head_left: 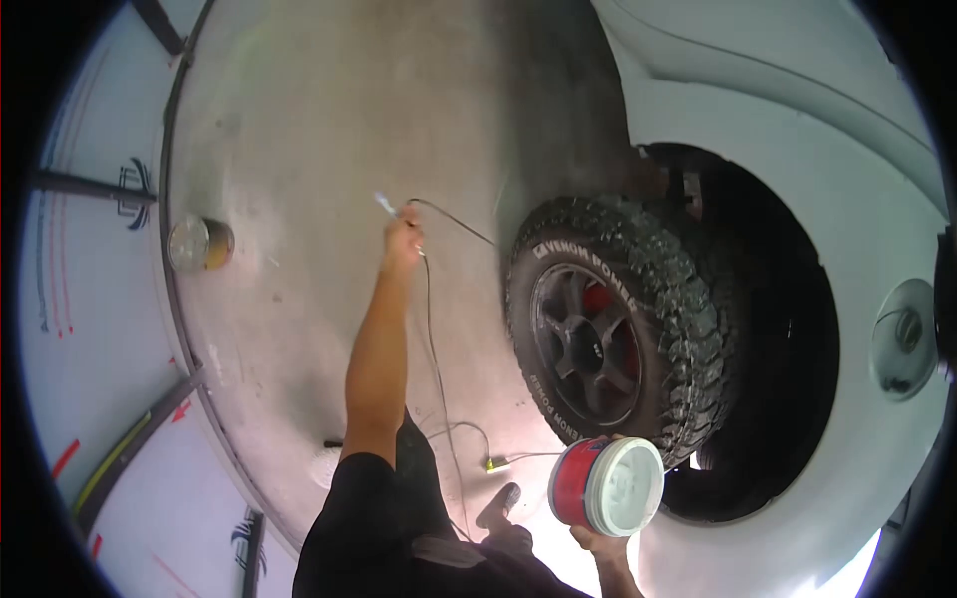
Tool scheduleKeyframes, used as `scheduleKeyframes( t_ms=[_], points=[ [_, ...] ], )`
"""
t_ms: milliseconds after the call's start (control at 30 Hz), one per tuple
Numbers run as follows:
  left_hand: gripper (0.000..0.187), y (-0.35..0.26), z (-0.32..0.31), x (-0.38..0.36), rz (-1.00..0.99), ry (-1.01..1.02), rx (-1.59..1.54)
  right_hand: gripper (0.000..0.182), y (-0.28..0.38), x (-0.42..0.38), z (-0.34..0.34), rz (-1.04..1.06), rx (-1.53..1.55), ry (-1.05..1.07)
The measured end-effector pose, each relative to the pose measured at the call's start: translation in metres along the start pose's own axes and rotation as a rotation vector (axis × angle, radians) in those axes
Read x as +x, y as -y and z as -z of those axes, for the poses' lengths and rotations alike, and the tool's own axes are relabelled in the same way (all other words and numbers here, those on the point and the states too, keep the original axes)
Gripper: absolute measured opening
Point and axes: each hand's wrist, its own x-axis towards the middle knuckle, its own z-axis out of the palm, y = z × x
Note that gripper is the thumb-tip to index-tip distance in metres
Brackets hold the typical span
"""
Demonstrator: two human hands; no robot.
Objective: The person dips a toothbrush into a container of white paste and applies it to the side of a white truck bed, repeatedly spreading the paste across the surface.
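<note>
My left hand [404, 239] is stretched out over the floor, fingers closed around a thin, pale-tipped tool [385, 203] whose kind I cannot tell. A dark cable [436, 344] overlaps this hand, running down toward my body and, above it, curving right to the tire. My right hand [601, 543] grips a red and white tub [581, 482] from below. Its pale round top [633, 485] is turned to the right. The tub is in front of the lower edge of a knobby off-road tire [663, 289] with a dark spoked wheel [588, 344].
A pale car body [738, 115] with an open fuel filler recess [905, 339] curves around the tire on the right. On the floor [329, 120] are a metal can [202, 245] by the left wall and a yellow cable connector [496, 464] near my foot [498, 506].
</note>
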Motion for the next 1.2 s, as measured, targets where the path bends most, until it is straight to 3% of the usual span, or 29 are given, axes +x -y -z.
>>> scheduleKeyframes(
  t_ms=[67, 133, 167, 200, 233, 300, 333, 367, 400, 433, 500, 633, 733, 767, 867, 933, 967, 1067, 1133, 1200],
  points=[
    [0.023, -0.069, 0.005, 0.027, -0.180, 0.056, -0.177, 0.083, 0.018, 0.009, -0.008, -0.005, -0.038, 0.025],
    [0.025, -0.160, 0.011, 0.023, -0.144, 0.155, -0.418, 0.094, 0.008, 0.015, -0.006, 0.053, -0.051, 0.115],
    [0.023, -0.202, -0.012, 0.002, -0.197, 0.044, -0.173, 0.101, 0.002, 0.014, -0.004, 0.093, -0.051, 0.177],
    [0.021, -0.228, -0.024, -0.026, -0.241, -0.076, 0.080, 0.095, 0.019, 0.008, -0.005, 0.039, -0.085, 0.145],
    [0.022, -0.232, -0.020, -0.040, -0.192, -0.104, 0.262, 0.089, 0.047, 0.010, -0.009, -0.010, -0.113, 0.122],
    [0.025, -0.241, -0.020, -0.072, -0.118, -0.151, 0.633, 0.093, 0.030, 0.011, -0.005, -0.036, -0.130, 0.223],
    [0.025, -0.237, -0.025, -0.095, -0.095, -0.185, 0.818, 0.095, 0.021, 0.012, -0.003, -0.048, -0.139, 0.273],
    [0.026, -0.229, -0.023, -0.115, -0.071, -0.224, 1.000, 0.093, 0.055, 0.015, -0.018, 0.011, -0.060, 0.116],
    [0.022, -0.199, 0.017, -0.110, -0.309, -0.143, 1.064, 0.090, 0.097, 0.019, -0.029, 0.060, 0.015, -0.039],
    [0.019, -0.186, 0.027, -0.122, -0.544, -0.063, 1.121, 0.092, 0.110, 0.012, -0.022, 0.022, 0.014, -0.060],
    [0.017, -0.172, 0.028, -0.168, -0.312, -0.233, 1.187, 0.096, 0.134, -0.002, -0.010, -0.055, 0.015, -0.103],
    [0.022, -0.111, 0.035, -0.225, -0.380, -0.146, 1.311, 0.092, 0.132, -0.034, 0.016, 0.155, 0.106, -0.188],
    [0.024, -0.075, -0.020, -0.288, -0.051, -0.287, 1.217, 0.083, 0.124, -0.071, 0.052, 0.226, -0.102, -0.176],
    [0.025, -0.049, -0.005, -0.292, -0.124, -0.174, 1.135, 0.081, 0.110, -0.086, 0.065, 0.273, -0.224, -0.180],
    [0.028, 0.004, -0.037, -0.351, 0.093, -0.001, 1.272, 0.108, 0.095, -0.139, 0.095, 0.122, 0.166, -0.353],
    [0.027, 0.038, -0.024, -0.362, 0.242, 0.089, 1.410, 0.126, 0.094, -0.163, 0.116, 0.086, 0.298, -0.473],
    [0.027, 0.053, -0.025, -0.375, 0.295, 0.128, 1.517, 0.127, 0.107, -0.171, 0.126, 0.083, 0.273, -0.522],
    [0.025, 0.095, -0.052, -0.438, 0.406, 0.268, 1.912, 0.128, 0.061, -0.220, 0.177, 0.073, 0.273, -0.663],
    [0.027, 0.118, -0.038, -0.464, 0.478, 0.318, 1.958, 0.122, 0.013, -0.249, 0.208, 0.156, 0.304, -0.697],
    [0.028, 0.128, -0.051, -0.498, 0.506, 0.298, 1.933, 0.118, -0.022, -0.267, 0.240, 0.365, 0.313, -0.740]
  ],
)
